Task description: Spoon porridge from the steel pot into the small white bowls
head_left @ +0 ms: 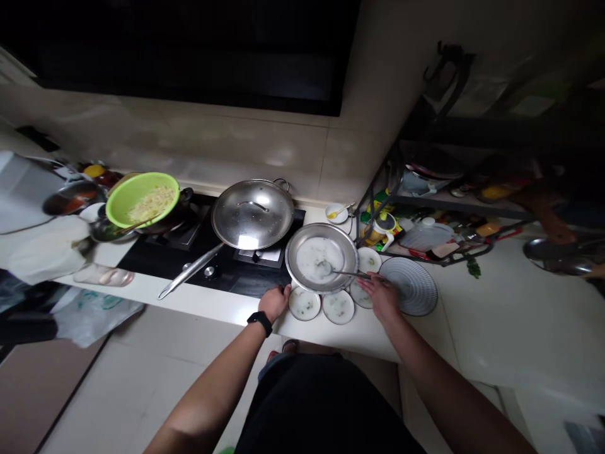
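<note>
A metal basin [350,243] of milky white liquid stands at the right end of the stove. My right hand [380,295] is closed on the handle of a ladle [347,273], whose round head dips into the liquid. At the basin's near left side, my left hand [274,304] is curled, fingertips close to the rim; what they grip, if anything, is hidden. In front of the basin sit two small dishes [304,304] [338,306] with white liquid and dark green bits. A third small dish [361,294] lies partly under my right hand, and another dish [369,260] sits behind it.
A lidded pan [253,217] rests on the stove, its long handle [189,272] jutting over the counter's front. Left of it is a green bowl [143,199] of pale shreds. A striped plate [418,287] lies right of my right hand, below a crowded rack [463,205].
</note>
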`<control>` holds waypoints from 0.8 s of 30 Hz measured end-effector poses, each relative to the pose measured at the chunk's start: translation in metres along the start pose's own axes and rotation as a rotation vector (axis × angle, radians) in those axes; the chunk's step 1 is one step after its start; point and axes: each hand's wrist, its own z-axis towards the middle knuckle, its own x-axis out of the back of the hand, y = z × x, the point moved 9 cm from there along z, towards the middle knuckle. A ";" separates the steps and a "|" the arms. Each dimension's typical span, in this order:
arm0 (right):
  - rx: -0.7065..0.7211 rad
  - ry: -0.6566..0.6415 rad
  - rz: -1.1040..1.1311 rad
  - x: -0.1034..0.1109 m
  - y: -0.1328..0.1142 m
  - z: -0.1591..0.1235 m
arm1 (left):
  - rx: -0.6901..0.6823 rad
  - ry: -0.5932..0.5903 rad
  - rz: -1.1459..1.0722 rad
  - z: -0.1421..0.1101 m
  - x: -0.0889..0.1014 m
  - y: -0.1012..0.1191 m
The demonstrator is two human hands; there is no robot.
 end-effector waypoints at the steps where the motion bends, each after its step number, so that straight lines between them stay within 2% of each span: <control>1: -0.015 0.000 0.034 0.001 -0.001 -0.001 | 0.000 0.001 0.004 0.000 0.000 0.000; 6: 0.003 0.009 0.135 0.013 -0.024 -0.009 | -0.006 0.002 0.002 0.002 -0.001 -0.002; 9: 0.026 0.043 0.159 0.035 -0.044 -0.013 | -0.009 -0.001 0.007 0.002 -0.001 -0.002; 14: 0.112 0.145 0.155 0.103 -0.080 -0.018 | -0.015 0.000 0.040 0.002 0.000 0.001; 19: 0.187 0.310 0.097 0.177 -0.100 -0.025 | -0.032 -0.004 0.061 0.005 -0.001 0.002; 21: 0.218 0.365 0.047 0.196 -0.104 -0.028 | -0.030 -0.009 0.064 0.006 -0.003 0.001; 24: 0.258 0.404 -0.151 0.209 -0.108 -0.033 | -0.033 -0.012 0.066 0.008 -0.005 0.001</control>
